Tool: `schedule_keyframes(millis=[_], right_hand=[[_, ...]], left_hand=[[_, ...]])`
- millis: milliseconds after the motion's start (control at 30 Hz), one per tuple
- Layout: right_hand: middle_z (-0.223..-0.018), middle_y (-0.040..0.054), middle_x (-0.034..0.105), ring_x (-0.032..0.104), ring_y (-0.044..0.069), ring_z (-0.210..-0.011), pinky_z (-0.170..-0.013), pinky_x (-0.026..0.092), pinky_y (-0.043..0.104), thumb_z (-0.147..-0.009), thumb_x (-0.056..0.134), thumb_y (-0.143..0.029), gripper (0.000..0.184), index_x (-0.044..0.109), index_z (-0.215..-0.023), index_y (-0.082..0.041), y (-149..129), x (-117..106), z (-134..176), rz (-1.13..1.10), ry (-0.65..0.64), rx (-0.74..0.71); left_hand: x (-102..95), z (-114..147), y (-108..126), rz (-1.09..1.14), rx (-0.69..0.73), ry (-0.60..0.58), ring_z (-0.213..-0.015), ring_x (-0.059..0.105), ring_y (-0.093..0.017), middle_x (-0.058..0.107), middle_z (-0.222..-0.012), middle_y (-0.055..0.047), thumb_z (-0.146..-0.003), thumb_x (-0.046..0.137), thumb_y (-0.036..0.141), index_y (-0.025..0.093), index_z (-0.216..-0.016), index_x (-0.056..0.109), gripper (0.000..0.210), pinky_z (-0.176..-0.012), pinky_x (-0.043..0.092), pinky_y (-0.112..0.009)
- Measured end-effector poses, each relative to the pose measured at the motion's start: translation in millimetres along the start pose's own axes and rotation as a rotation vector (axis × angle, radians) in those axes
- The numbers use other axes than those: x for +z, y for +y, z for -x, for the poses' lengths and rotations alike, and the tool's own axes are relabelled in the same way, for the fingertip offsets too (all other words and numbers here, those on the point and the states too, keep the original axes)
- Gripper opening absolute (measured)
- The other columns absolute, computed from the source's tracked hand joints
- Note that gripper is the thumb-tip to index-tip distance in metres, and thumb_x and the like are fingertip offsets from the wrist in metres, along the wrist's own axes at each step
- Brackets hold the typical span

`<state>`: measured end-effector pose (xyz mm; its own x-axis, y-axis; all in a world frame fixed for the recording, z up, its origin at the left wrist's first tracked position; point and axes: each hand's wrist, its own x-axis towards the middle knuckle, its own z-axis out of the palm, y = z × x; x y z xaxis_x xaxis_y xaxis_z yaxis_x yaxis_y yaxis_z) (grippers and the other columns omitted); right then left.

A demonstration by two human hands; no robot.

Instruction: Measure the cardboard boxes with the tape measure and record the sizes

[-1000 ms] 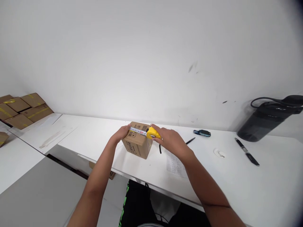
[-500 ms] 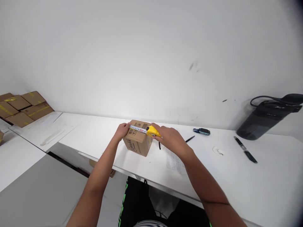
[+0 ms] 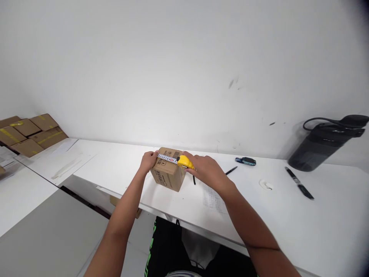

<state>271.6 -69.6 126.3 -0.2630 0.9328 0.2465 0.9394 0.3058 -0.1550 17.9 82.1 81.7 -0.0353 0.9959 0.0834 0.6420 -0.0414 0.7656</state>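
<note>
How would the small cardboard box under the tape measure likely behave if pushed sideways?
The cardboard box sits flat on the white table, so it would probably slide rather than roll. It looks about as tall as it is wide, so a high push might tip it. The left hand and the right hand, holding the tape measure, steady it for now.

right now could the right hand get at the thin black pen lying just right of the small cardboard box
Probably yes. The thin black pen lies on bare white tabletop just beyond the right hand, nothing between them. But that hand grips the yellow tape measure stretched across the small cardboard box, so it would have to let go first.
</note>
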Motion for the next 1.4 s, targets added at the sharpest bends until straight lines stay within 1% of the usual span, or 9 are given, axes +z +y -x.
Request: schedule_keyframes(millis=[367,633,867,1000,1100,1167,1233,1333,1400], right_hand=[[-0.099,0.0067,0.072,0.066,0.023,-0.080,-0.064,0.038,0.030,-0.098,0.057,-0.037,0.062,0.033,-0.153,-0.023,-2.5,-0.1,0.4,0.014,-0.008,0.012],[-0.104,0.0087,0.073,0.067,0.024,-0.082,-0.065,0.040,0.031,-0.098,0.056,-0.036,0.063,0.032,-0.154,-0.021,-3.4,-3.0,0.0,0.019,-0.024,0.016],[-0.088,0.0050,0.072,0.061,0.020,-0.069,-0.058,0.030,0.029,-0.099,0.053,-0.041,0.058,0.038,-0.154,-0.028,-1.2,-2.3,4.1,0.053,0.016,-0.072],[-0.079,0.0054,0.069,0.057,0.018,-0.066,-0.062,0.030,0.029,-0.100,0.048,-0.043,0.050,0.049,-0.148,-0.029,-11.6,-2.9,17.1,0.070,0.138,-0.227],[-0.078,0.0059,0.069,0.057,0.018,-0.066,-0.065,0.034,0.030,-0.100,0.047,-0.042,0.050,0.050,-0.147,-0.024,-14.8,-8.5,26.5,0.026,0.211,-0.265],[-0.081,0.0064,0.070,0.058,0.019,-0.067,-0.065,0.037,0.031,-0.099,0.048,-0.045,0.052,0.048,-0.145,-0.022,-8.9,-12.7,29.0,-0.027,0.242,-0.192],[-0.089,0.0079,0.071,0.061,0.021,-0.072,-0.067,0.041,0.031,-0.099,0.048,-0.047,0.051,0.048,-0.142,-0.021,3.0,-13.7,26.6,-0.068,0.286,-0.104],[-0.117,0.0123,0.068,0.065,0.025,-0.093,-0.074,0.046,0.034,-0.101,0.044,-0.039,0.045,0.042,-0.144,-0.023,24.2,-6.0,11.0,-0.089,0.362,-0.097],[-0.136,0.0136,0.059,0.063,0.025,-0.105,-0.077,0.047,0.034,-0.101,0.042,-0.030,0.044,0.039,-0.145,-0.023,36.1,3.2,-9.4,-0.097,0.370,-0.160]], left_hand=[[-0.7,2.1,0.9,-0.007,-0.035,0.052,-0.071,0.057,-0.018,0.065,-0.079,-0.005,-0.085,0.056,0.058,0.021,-0.071,0.051,0.040,-0.062,0.041,-0.030],[-3.1,4.4,5.0,-0.042,-0.050,0.027,-0.069,0.057,-0.020,0.064,-0.072,-0.005,-0.084,0.058,0.059,0.021,-0.066,0.051,0.043,-0.061,0.040,-0.031],[-23.0,-5.9,20.6,0.034,-0.146,-0.270,-0.082,0.063,-0.023,0.069,-0.081,-0.009,-0.080,0.063,0.060,0.018,-0.074,0.059,0.043,-0.071,0.048,-0.032],[-52.9,-22.8,59.9,0.074,-0.183,-0.299,-0.078,0.062,-0.020,0.062,-0.073,-0.004,-0.077,0.069,0.049,0.018,-0.075,0.059,0.033,-0.074,0.052,-0.034],[-82.5,-24.6,92.6,0.132,-0.165,-0.459,-0.067,0.057,-0.017,0.053,-0.063,-0.001,-0.077,0.072,0.044,0.018,-0.070,0.057,0.031,-0.076,0.056,-0.039],[-100.1,-14.7,103.7,0.185,-0.141,-0.519,-0.066,0.056,-0.016,0.051,-0.062,-0.001,-0.080,0.070,0.044,0.018,-0.069,0.059,0.030,-0.079,0.056,-0.041],[-111.8,3.5,100.8,0.232,-0.115,-0.546,-0.065,0.056,-0.015,0.051,-0.063,-0.001,-0.083,0.068,0.044,0.018,-0.069,0.061,0.031,-0.080,0.056,-0.040],[-114.2,39.3,73.1,0.288,-0.062,-0.579,-0.061,0.053,-0.013,0.054,-0.064,-0.001,-0.079,0.074,0.046,0.019,-0.069,0.061,0.032,-0.074,0.055,-0.035],[-105.0,63.7,48.2,0.316,-0.041,-0.532,-0.061,0.054,-0.013,0.058,-0.065,-0.002,-0.077,0.075,0.050,0.020,-0.068,0.060,0.035,-0.072,0.053,-0.033]])
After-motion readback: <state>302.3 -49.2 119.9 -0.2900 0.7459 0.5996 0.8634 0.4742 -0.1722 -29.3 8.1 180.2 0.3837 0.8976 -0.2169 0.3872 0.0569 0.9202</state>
